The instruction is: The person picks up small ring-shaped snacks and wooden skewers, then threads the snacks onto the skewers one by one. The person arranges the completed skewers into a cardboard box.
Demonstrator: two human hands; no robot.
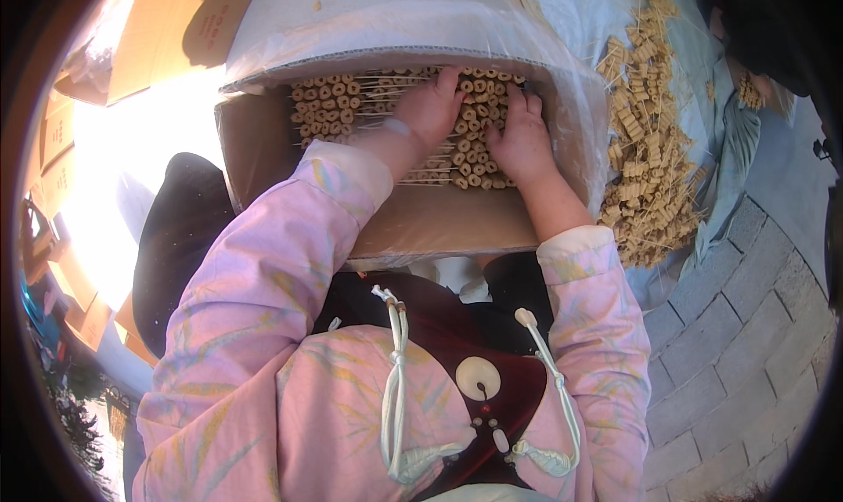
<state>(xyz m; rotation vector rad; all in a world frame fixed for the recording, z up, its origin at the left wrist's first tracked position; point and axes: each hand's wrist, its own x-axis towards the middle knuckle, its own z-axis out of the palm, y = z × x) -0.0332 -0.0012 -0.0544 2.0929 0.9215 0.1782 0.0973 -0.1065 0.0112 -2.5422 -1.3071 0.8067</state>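
A cardboard box (439, 221) lies before me, with rows of sticks bearing tan ring-shaped pieces inside. One block of these skewers (325, 102) is at the left, its bare sticks running toward the middle. Another block of skewers (474, 155) fills the right part, ring ends up. My left hand (430, 111) reaches over the bare sticks, its fingers closed against the left side of this right block. Against its right side, my right hand (522, 137) grips with thumb and fingers, near the box's right wall. Some fingertips are hidden among the skewers.
Clear plastic (395, 32) drapes over the box's far rim. To the right, a long heap of loose skewers (650, 142) lies on pale sheeting. Another person's hand (757, 89) is at the far right, by a small skewer bundle. Flattened cardboard cartons (171, 32) stand at the upper left.
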